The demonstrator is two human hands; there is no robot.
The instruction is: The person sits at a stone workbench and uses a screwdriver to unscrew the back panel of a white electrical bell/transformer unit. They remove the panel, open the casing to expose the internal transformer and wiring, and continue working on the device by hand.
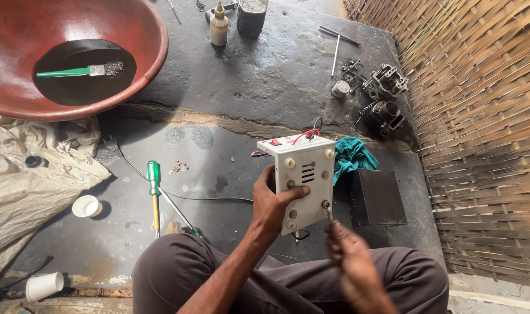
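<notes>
Centrally, the white metal box [302,177] is held upright above my lap, over the dark floor [230,99]. My left hand [272,203] has its fingers clenched around the box's near edge; my right hand [347,256] pinches a small tool [329,212] against a lower screw. Just beside lie a teal cloth [353,157] and black cover [376,197]; farther left, a green-handled screwdriver [154,192].

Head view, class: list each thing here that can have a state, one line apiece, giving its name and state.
White box: tilted up off the floor, gripped by the left hand.
Right hand: fingers pinch a thin tool at the box's lower corner.
Red basin: holds dark liquid, green brush lying in it.
Green screwdriver: lying flat on the floor, untouched.
White cup: tipped on its side.
</notes>
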